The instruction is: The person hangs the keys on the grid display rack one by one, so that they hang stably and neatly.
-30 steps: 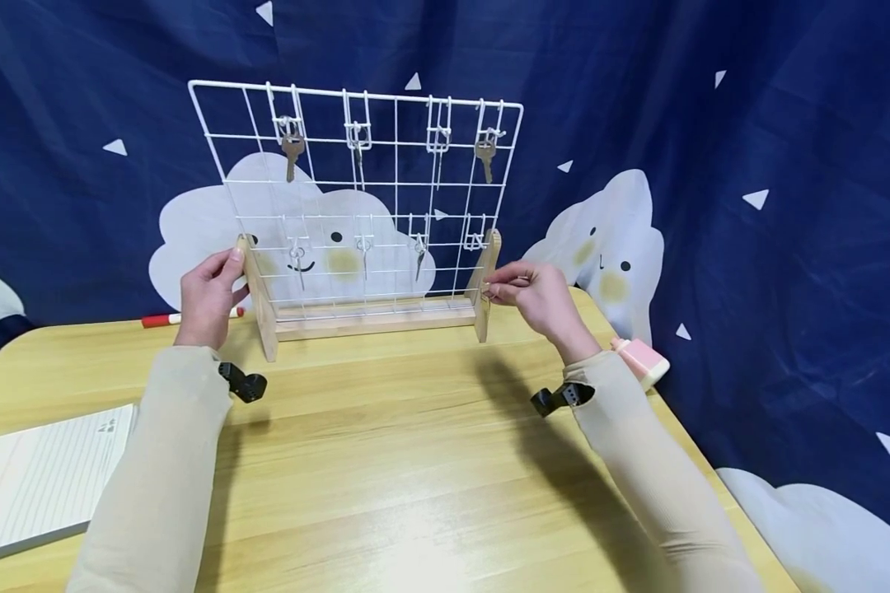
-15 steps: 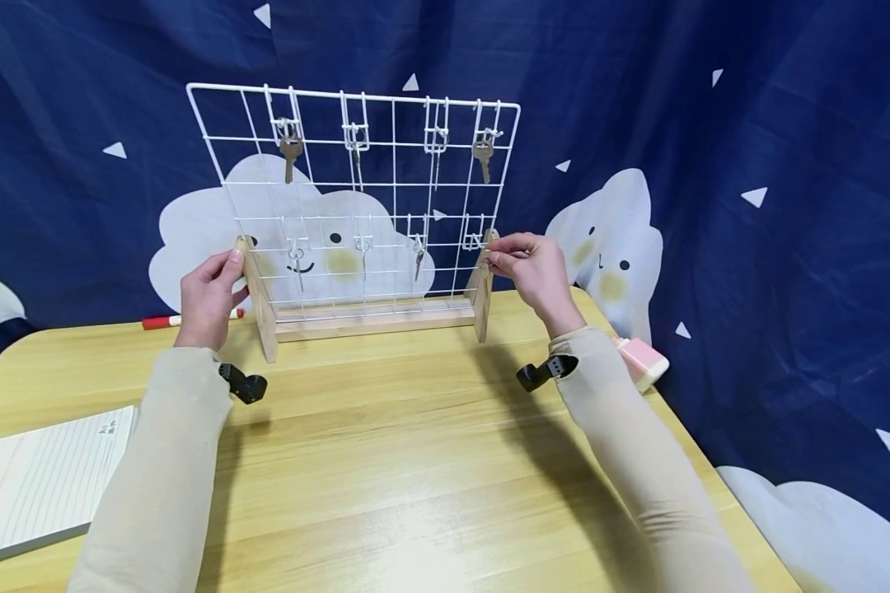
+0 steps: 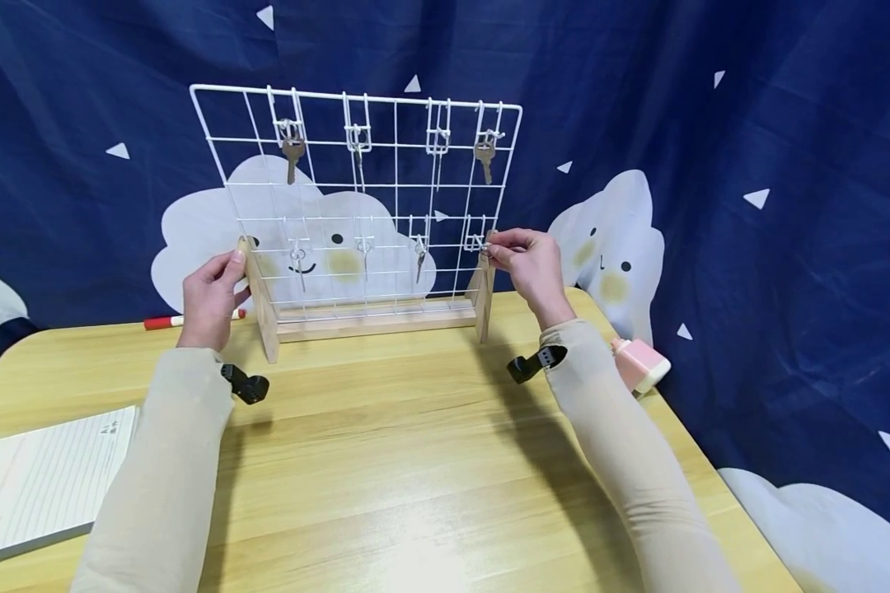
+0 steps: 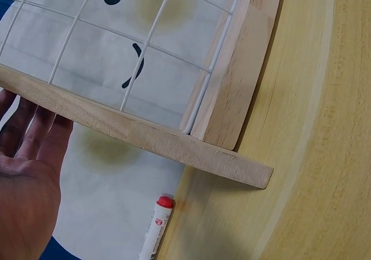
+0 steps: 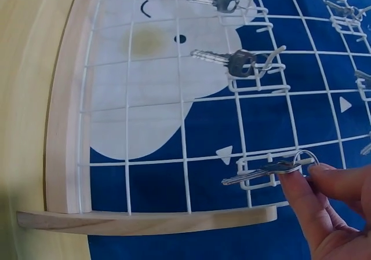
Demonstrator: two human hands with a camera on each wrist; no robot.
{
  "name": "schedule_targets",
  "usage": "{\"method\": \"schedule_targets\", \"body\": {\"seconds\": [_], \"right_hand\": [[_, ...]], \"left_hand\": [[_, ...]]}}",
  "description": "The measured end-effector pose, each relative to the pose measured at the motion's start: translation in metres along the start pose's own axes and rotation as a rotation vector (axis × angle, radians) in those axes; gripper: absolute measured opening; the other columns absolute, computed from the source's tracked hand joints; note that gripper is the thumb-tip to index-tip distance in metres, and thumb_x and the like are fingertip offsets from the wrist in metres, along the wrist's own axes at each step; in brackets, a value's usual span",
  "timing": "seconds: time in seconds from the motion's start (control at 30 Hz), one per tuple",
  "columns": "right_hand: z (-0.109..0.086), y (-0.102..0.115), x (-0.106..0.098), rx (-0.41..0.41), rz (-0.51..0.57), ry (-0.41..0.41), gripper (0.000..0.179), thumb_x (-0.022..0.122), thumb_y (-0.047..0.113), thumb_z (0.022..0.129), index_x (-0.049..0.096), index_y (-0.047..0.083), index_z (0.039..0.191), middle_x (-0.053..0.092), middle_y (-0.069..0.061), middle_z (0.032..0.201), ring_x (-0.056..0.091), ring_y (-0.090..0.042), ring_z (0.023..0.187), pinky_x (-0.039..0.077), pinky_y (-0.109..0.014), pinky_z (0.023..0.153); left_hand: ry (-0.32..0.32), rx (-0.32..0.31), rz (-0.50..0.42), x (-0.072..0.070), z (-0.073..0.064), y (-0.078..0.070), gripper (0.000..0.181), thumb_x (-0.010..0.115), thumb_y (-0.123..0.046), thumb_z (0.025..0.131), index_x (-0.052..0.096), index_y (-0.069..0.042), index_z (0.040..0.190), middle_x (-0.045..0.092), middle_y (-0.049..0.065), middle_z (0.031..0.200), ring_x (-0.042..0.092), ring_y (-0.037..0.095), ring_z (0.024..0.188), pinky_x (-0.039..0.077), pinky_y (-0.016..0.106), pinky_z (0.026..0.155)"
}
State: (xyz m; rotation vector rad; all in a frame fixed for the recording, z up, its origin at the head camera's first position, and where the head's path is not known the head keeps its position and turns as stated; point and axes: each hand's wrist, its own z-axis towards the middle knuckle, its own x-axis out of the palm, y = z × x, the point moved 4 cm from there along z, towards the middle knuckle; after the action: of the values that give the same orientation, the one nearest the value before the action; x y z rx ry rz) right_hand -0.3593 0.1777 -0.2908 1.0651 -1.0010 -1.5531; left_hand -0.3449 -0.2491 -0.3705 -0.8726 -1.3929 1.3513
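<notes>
A white wire grid rack (image 3: 396, 100) stands on wooden supports at the back of the table. My left hand (image 3: 211, 296) grips its left wooden upright (image 3: 262, 313), thumb in front and fingers (image 4: 47, 135) behind. At the lower right wire hook (image 3: 473, 243), my right hand (image 3: 530, 268) pinches a silver key (image 5: 266, 170) by its ring (image 5: 308, 154). The ring is right by the hook; whether it is over the hook's tip I cannot tell. Other keys hang from the remaining hooks, including a brass-toned key (image 3: 292, 152) at upper left and a key (image 5: 235, 62) beside the held one.
A red-capped white marker (image 4: 155, 231) lies behind my left hand. The lined notepad (image 3: 52, 478) is at the table's left, and a pink and cream bottle (image 3: 640, 364) by its right edge. A dark blue curtain (image 3: 786, 288) with cloud prints hangs behind the wooden table (image 3: 386, 428).
My right hand has risen along the rack's right upright with the key, up to the lower right hook. My left hand has kept its grip on the left upright.
</notes>
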Motion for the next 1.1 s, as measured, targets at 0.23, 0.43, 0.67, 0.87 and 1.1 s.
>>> {"method": "schedule_targets", "body": {"seconds": [0.23, 0.43, 0.67, 0.87, 1.1], "right_hand": [[0.004, -0.009, 0.004, 0.0, -0.007, 0.008, 0.015, 0.069, -0.008, 0.088, 0.07, -0.012, 0.102, 0.069, -0.02, 0.101, 0.069, -0.014, 0.078, 0.059, -0.026, 0.075], [0.005, -0.013, 0.004, 0.011, 0.005, 0.012, 0.012, 0.066, -0.011, 0.089, 0.069, -0.015, 0.101, 0.067, -0.023, 0.107, 0.069, -0.019, 0.084, 0.058, -0.026, 0.077], [0.004, -0.018, 0.0, 0.003, -0.037, 0.004, 0.013, 0.068, -0.008, 0.088, 0.07, -0.011, 0.101, 0.068, -0.019, 0.101, 0.067, -0.017, 0.083, 0.059, -0.028, 0.076], [-0.003, -0.026, -0.006, -0.007, -0.089, 0.013, 0.016, 0.065, -0.005, 0.09, 0.069, -0.01, 0.104, 0.066, -0.021, 0.099, 0.065, -0.022, 0.085, 0.059, -0.03, 0.078], [-0.021, -0.042, -0.01, -0.02, -0.233, 0.063, 0.016, 0.061, 0.0, 0.091, 0.07, -0.009, 0.102, 0.067, -0.021, 0.097, 0.061, -0.015, 0.079, 0.054, -0.023, 0.071]], "left_hand": [[0.004, 0.002, -0.019, 0.0, 0.0, 0.001, 0.054, 0.062, -0.042, 0.093, 0.059, -0.01, 0.137, 0.051, 0.01, 0.134, 0.047, 0.02, 0.126, 0.03, 0.049, 0.11], [0.002, 0.005, 0.022, 0.0, 0.001, 0.001, 0.057, 0.06, -0.044, 0.093, 0.057, -0.01, 0.139, 0.05, 0.011, 0.136, 0.046, 0.02, 0.127, 0.032, 0.049, 0.11], [0.0, 0.002, 0.016, 0.0, 0.0, 0.002, 0.057, 0.061, -0.044, 0.092, 0.058, -0.01, 0.138, 0.05, 0.011, 0.135, 0.047, 0.02, 0.126, 0.032, 0.048, 0.11], [0.007, 0.008, 0.021, -0.001, 0.002, 0.001, 0.058, 0.061, -0.045, 0.092, 0.058, -0.011, 0.138, 0.05, 0.01, 0.136, 0.046, 0.02, 0.127, 0.033, 0.048, 0.11], [0.004, 0.004, -0.046, -0.004, 0.001, 0.003, 0.051, 0.063, -0.039, 0.093, 0.06, -0.01, 0.135, 0.053, 0.009, 0.13, 0.047, 0.02, 0.124, 0.03, 0.048, 0.11]]}}
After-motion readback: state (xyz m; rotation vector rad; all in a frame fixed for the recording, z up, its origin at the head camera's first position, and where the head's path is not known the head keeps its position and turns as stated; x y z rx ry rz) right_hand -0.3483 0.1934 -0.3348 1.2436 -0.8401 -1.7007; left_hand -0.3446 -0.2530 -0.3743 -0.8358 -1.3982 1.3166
